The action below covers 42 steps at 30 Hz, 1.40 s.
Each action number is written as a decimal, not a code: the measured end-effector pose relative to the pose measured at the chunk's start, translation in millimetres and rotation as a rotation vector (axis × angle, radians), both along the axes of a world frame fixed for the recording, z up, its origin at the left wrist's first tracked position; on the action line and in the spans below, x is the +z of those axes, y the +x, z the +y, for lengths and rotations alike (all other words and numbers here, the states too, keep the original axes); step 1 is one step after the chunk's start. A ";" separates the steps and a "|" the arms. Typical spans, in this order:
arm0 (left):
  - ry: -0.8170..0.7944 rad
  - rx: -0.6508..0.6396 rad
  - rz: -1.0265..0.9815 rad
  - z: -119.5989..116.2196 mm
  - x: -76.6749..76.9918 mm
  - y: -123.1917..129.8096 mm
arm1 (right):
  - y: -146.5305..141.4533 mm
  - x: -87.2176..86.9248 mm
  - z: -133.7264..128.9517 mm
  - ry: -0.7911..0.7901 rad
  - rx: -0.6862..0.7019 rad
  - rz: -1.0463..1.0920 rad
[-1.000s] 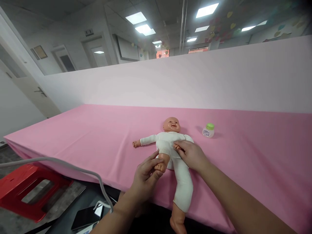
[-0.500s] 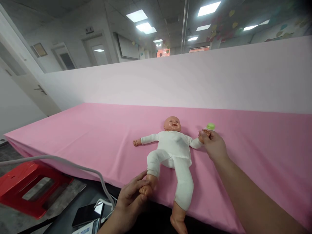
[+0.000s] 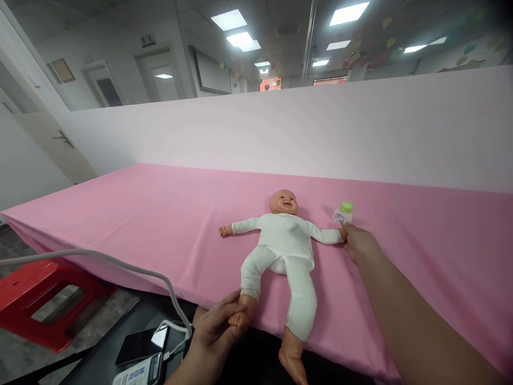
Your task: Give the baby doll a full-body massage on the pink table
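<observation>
Pink cloth (image 3: 152,214) spread over a broad table, folds running toward us, front edge hanging down. Behind it, a plain white wall panel (image 3: 248,133); above that, glass (image 3: 276,53) with lit ceiling lamps (image 3: 228,20) and heart-shaped stickers (image 3: 387,22) showing. To the left, a pale door (image 3: 46,139) with a lever handle (image 3: 63,139).

Head view, our only one. We note a doll (image 3: 286,235) in a white suit, lying face-up on the cloth near the front edge, head toward the panel, arms spread out to both sides. Its bare foot (image 3: 292,353) on the right side of the view reaches past the edge of the cloth.

Hands well apart, both engaged with the doll. Left hand (image 3: 216,331), low at the table edge: fingers and thumb closed round the doll's other foot (image 3: 239,320), toes visible between them. Right hand (image 3: 363,243), farther up the cloth: thumb and fingers pinched on the end of the doll's outstretched arm, covering most of the small hand there.

Just beyond the right thumb stands a small clear bottle (image 3: 343,214) with a green cap and printed label; we cannot tell whether thumb and bottle touch.

Lower left: a red plastic stool (image 3: 40,289), a grey cable (image 3: 120,262) curving across, and a black phone (image 3: 136,346) beside a labelled white device (image 3: 134,374) on a dark surface (image 3: 96,347).
</observation>
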<state>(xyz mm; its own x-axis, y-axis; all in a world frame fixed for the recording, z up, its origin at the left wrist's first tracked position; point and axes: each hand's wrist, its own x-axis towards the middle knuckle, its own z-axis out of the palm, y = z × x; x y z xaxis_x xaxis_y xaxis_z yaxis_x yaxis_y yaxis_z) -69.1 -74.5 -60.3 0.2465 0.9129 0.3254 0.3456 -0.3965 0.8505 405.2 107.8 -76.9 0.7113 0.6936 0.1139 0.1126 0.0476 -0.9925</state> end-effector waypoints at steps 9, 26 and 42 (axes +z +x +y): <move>0.026 -0.059 -0.110 5.4 9.7 5.6 | -42.7 41.8 -18.9 0.178 0.091 0.310; 0.149 -0.228 -0.209 68.4 64.4 75.3 | -133.6 68.2 -60.9 0.080 0.566 -0.779; 0.195 -0.238 -0.155 16.9 55.1 41.2 | -85.5 66.5 -46.4 0.050 0.141 -0.298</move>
<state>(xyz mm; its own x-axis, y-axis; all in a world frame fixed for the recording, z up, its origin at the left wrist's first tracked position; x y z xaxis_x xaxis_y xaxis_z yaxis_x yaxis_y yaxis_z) -28.0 -57.6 -5.2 0.3793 0.7524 0.5386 0.0959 -0.6109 0.7859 319.7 61.4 -10.3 0.5390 0.7710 0.3390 0.3869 0.1309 -0.9128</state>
